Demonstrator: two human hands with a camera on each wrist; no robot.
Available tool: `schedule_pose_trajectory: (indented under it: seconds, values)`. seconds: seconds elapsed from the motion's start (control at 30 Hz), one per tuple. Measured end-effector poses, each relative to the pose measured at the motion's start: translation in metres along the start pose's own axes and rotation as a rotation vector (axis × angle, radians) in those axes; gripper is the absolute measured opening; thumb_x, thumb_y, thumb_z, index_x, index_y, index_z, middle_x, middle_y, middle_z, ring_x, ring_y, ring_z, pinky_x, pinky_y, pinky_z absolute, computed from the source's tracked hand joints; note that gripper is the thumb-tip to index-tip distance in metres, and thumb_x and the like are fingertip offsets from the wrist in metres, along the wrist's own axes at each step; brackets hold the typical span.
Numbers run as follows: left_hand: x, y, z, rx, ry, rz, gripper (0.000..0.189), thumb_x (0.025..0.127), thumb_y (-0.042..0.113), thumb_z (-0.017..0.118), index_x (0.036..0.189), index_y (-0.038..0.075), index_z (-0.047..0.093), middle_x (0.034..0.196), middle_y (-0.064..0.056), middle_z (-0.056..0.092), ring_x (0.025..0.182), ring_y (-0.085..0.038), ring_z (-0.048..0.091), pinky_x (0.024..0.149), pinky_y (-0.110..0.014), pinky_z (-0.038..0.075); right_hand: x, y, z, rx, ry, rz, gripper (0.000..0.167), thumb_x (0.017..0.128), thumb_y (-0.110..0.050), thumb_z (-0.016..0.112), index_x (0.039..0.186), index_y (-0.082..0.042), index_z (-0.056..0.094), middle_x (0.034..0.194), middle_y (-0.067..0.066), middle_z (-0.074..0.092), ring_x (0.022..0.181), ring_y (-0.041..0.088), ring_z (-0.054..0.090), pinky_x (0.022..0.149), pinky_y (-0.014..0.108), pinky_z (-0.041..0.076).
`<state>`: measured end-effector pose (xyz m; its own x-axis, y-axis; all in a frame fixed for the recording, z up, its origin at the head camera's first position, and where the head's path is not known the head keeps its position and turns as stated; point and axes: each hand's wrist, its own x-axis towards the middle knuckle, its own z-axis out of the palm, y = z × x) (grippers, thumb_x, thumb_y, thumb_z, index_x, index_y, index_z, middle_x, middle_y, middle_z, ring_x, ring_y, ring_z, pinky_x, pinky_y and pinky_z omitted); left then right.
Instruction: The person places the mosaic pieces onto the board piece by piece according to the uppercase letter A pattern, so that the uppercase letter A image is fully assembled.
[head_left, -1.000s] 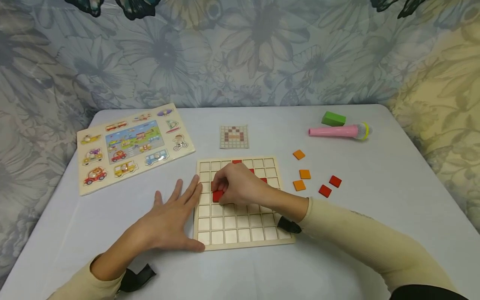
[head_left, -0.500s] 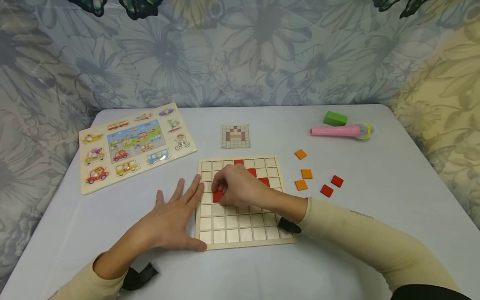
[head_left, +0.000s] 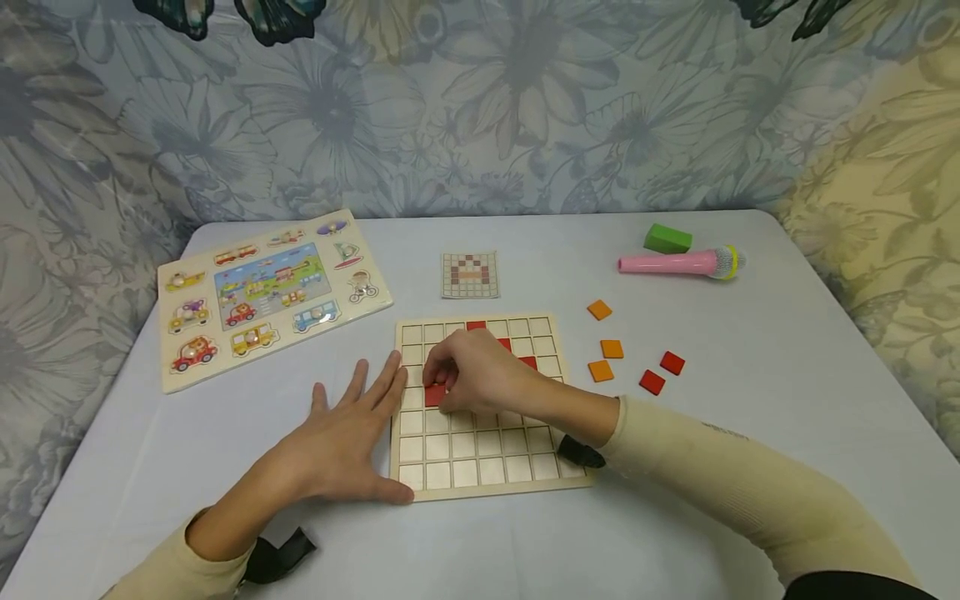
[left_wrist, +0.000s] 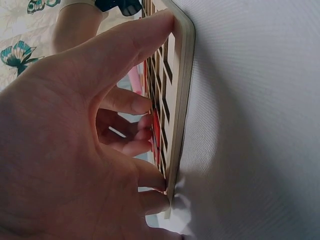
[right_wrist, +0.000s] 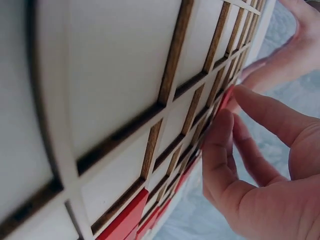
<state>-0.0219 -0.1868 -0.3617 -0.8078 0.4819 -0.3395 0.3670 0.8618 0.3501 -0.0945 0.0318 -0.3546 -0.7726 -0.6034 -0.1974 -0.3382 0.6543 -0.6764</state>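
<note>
Right hand (head_left: 480, 371), fingers pinching a red tile (head_left: 432, 398): seat it square. Left hand (head_left: 341, 448) (fingers spread, wisely) braces the board (head_left: 490, 470).

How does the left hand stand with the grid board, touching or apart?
Touching. The left wrist view shows it: the left hand rests its thumb tip on the near corner of the grid board, with no gap visible.

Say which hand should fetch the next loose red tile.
Right, likely: the right hand is nearer the loose red tiles; the left hand rests against the left edge of the board.
</note>
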Motion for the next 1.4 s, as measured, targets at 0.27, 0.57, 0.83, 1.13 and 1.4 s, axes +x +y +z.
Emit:
schedule_pose_trajectory:
  seconds: [0.27, 0.57, 0.83, 1.13, 1.4]
  values:
    - [0.001, -0.001, 0.002, -0.003, -0.002, -0.010, 0.137, 0.068, 0.070, 0.085, 0.168, 0.008, 0.014, 0.177, -0.004, -0.004, 0.160, -0.049, 0.005, 0.104, -0.092, 0.010, -0.016, 0.004, -0.012, 0.026, 0.017, -0.006, 0.025, 0.076, 0.000, 0.086, 0.095, -0.014, 0.080, 0.090, -0.002, 0.076, 0.078, 0.009, 0.065, 0.072, 0.024, 0.055]
    - [0.001, -0.001, 0.003, -0.007, 0.005, -0.007, 0.139, 0.067, 0.071, 0.085, 0.168, 0.007, 0.014, 0.177, -0.005, -0.003, 0.159, -0.050, 0.006, 0.104, -0.092, 0.010, -0.053, 0.020, -0.031, 0.088, 0.101, 0.010, 0.018, 0.084, -0.003, 0.080, 0.099, -0.014, 0.080, 0.098, 0.001, 0.076, 0.084, 0.011, 0.066, 0.077, 0.027, 0.058]
    - [0.001, -0.001, 0.002, -0.015, 0.005, 0.006, 0.140, 0.067, 0.073, 0.085, 0.168, 0.007, 0.014, 0.177, -0.007, -0.002, 0.159, -0.051, 0.007, 0.102, -0.093, 0.011, -0.090, 0.042, -0.054, 0.135, 0.200, 0.089, 0.022, 0.084, -0.002, 0.082, 0.104, -0.013, 0.080, 0.101, 0.005, 0.075, 0.093, 0.019, 0.066, 0.082, 0.031, 0.061]
    - [0.001, -0.001, 0.003, -0.027, -0.002, 0.000, 0.139, 0.067, 0.071, 0.085, 0.168, 0.008, 0.014, 0.177, -0.005, -0.003, 0.159, -0.050, 0.005, 0.104, -0.092, 0.009, -0.133, 0.074, -0.081, 0.045, 0.332, 0.176, 0.023, 0.086, -0.005, 0.083, 0.107, -0.012, 0.080, 0.105, 0.005, 0.076, 0.092, 0.017, 0.067, 0.079, 0.022, 0.060]
    - [0.001, -0.001, 0.003, -0.025, 0.001, -0.009, 0.138, 0.068, 0.069, 0.086, 0.168, 0.008, 0.014, 0.177, -0.005, -0.004, 0.160, -0.048, 0.004, 0.104, -0.092, 0.009, -0.159, 0.108, -0.101, -0.053, 0.367, 0.316, 0.025, 0.088, -0.018, 0.084, 0.113, -0.016, 0.079, 0.110, 0.004, 0.077, 0.090, 0.006, 0.068, 0.073, 0.022, 0.056]
